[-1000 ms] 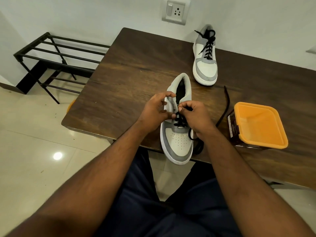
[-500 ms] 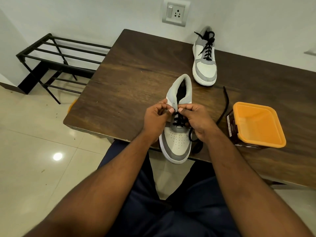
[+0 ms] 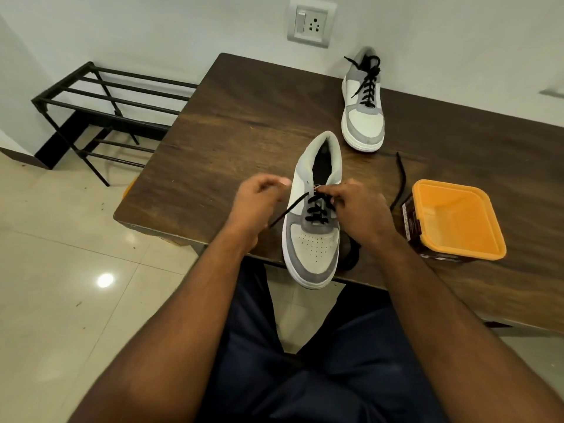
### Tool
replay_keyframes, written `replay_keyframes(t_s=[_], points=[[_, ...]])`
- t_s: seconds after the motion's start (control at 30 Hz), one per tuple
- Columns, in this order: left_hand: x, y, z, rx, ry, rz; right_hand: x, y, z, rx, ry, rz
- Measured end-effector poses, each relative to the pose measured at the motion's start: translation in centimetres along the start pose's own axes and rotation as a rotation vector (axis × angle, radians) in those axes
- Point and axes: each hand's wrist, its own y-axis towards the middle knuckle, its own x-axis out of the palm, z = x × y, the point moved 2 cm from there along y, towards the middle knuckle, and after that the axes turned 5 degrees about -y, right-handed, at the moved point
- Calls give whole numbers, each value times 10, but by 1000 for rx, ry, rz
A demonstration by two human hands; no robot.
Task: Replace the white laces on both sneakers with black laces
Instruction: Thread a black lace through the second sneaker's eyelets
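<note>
1. Head view is looking down on the near sneaker point(image 3: 314, 221), which is sitting at the front edge of the wooden table point(image 3: 244, 123), toe overhanging slightly toward the person and heel opening facing the wall.
2. Its long axis is running almost straight away from the person, leaning a touch to the right at the heel.
3. Left hand point(image 3: 259, 203) is curling just left of the shoe and seems to be pinching one end of the black lace point(image 3: 287, 210); that strand is running taut from the eyelet row out and down to the left, crossing under the hand.
4. Right hand point(image 3: 354, 206) is pinching the lace right at the upper eyelets, fingertips touching the tongue area, so it is the hand nearer the next hole.
5. I am counting about 3 crossings laced over the lower eyelets, with the upper ones looking unlaced, so this shoe is reading as roughly half done.
6. Other end of the lace point(image 3: 400, 181) is trailing loose on the table, between the shoe and the orange-lidded tub point(image 3: 457, 221).
7. Far sneaker point(image 3: 363, 102) is resting near the wall, toe pointing back toward the person, already wearing black laces.
8. Judging from this, the coming move is turning on the left strand: it is lying left of the eyelets and would need feeding rightward across the tongue.
9. Black shoe rack point(image 3: 100, 108) is standing on the floor to the left.
</note>
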Motion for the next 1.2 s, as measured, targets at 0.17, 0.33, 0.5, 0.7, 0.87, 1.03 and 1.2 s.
replay_keyframes(t_s=[0.17,0.33,0.5,0.7,0.87,1.03,1.2], points=[[12,4,2,57,344,-170,-5,2,2,4,-19,40],[-37,10,11,19,843,335,-9,0,8,13,9,49],[-30,2,17,161,923,297,-6,2,8,33,60,40],[31,1,-7,246,518,10,-4,3,6,23,45,20],[5,22,-29,156,355,327,-7,3,9,53,69,5],[-64,31,-44,147,251,672,-5,2,8,50,64,15],[7,10,-27,416,260,157,-2,2,5,44,60,14]])
